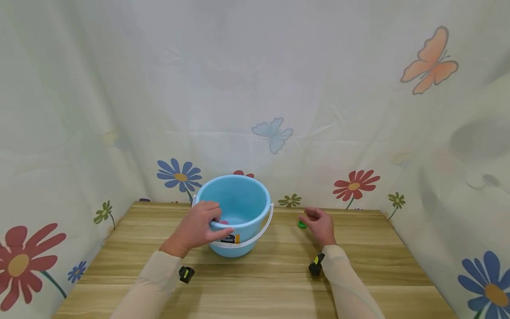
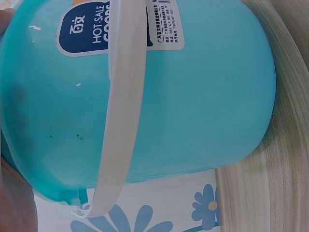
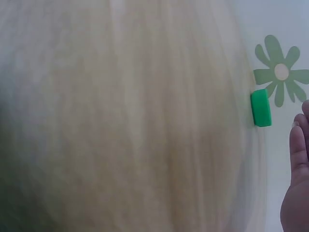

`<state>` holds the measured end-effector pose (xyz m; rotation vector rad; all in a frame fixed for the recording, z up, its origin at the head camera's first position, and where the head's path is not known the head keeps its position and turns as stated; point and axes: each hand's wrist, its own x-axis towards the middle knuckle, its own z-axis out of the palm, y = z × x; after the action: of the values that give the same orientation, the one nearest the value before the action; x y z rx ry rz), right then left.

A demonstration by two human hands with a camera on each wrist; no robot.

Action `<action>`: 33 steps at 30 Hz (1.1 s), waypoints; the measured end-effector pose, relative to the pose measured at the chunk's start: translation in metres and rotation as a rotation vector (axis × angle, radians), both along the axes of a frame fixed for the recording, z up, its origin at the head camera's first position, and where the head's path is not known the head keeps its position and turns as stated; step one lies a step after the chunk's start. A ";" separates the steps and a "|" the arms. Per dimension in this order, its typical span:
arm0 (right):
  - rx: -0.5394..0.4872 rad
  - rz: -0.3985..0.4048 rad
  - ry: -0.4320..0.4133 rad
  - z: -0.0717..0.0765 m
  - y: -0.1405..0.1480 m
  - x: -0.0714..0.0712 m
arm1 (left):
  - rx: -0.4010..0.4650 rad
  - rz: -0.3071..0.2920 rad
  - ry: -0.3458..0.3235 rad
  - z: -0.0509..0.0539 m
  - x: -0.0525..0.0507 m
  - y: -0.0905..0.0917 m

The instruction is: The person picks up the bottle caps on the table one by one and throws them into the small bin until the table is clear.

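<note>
A light blue plastic bucket (image 1: 235, 252) stands upright on the table, its white handle (image 2: 123, 106) hanging down the near side. My left hand (image 1: 201, 225) grips the bucket's near-left rim, thumb outside and fingers over the inside. A small pink thing (image 1: 224, 222) shows inside, partly hidden by the hand and rim. To the right of the bucket, my right hand (image 1: 320, 225) hovers by a small green object (image 1: 302, 224) on the table. In the right wrist view, a gap separates the fairly straight fingers (image 3: 298, 150) from this green piece (image 3: 261, 108), whose kind is unclear.
The wood-grain table (image 1: 255, 288) ends at the back against a pale curtain (image 1: 223, 88) printed with flowers and butterflies. A label (image 2: 91, 29) is stuck on the bucket's outer wall. Small black devices (image 1: 186, 274) sit at both wrists.
</note>
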<state>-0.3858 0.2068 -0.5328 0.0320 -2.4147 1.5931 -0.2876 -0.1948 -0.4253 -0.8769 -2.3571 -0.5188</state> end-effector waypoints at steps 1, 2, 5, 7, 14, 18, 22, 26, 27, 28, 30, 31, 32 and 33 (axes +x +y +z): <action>0.004 -0.001 -0.004 0.000 0.000 0.000 | 0.000 0.001 -0.003 0.000 0.000 0.000; 0.009 -0.001 -0.007 -0.001 0.000 0.001 | -0.002 0.004 -0.004 0.000 0.000 0.000; 0.014 0.001 -0.016 -0.003 0.000 0.001 | -0.005 0.010 -0.007 0.000 0.000 0.000; 0.021 0.005 -0.019 -0.004 0.000 0.001 | -0.008 0.013 -0.007 0.000 0.000 0.000; 0.044 0.002 -0.036 -0.009 0.001 -0.001 | -0.003 0.004 0.006 -0.001 -0.002 -0.001; 0.051 -0.006 -0.048 -0.011 0.002 -0.003 | 0.000 -0.001 0.004 -0.001 -0.002 -0.001; 0.074 -0.029 -0.048 -0.015 0.001 -0.006 | -0.004 0.005 -0.001 -0.002 -0.002 -0.001; 0.095 -0.040 -0.048 -0.018 0.000 -0.007 | -0.011 0.013 -0.004 -0.003 -0.003 -0.001; 0.102 -0.041 -0.050 -0.018 0.000 -0.008 | -0.011 0.013 -0.005 -0.004 -0.003 -0.001; 0.101 -0.041 -0.054 -0.017 -0.001 -0.007 | -0.012 0.013 -0.004 -0.004 -0.003 -0.001; 0.108 -0.039 -0.059 -0.017 -0.002 -0.007 | -0.009 0.008 -0.005 -0.003 -0.003 -0.001; 0.113 -0.039 -0.062 -0.016 -0.003 -0.007 | -0.009 0.007 -0.005 -0.003 -0.003 -0.001; 0.119 -0.038 -0.064 -0.016 -0.003 -0.007 | -0.009 0.008 -0.007 -0.003 -0.003 -0.001; 0.122 -0.037 -0.068 -0.015 -0.004 -0.007 | -0.009 0.008 -0.008 -0.003 -0.003 -0.001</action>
<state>-0.3930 0.2032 -0.5481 -0.0448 -2.5462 1.4513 -0.2902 -0.1960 -0.4284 -0.8708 -2.3710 -0.5107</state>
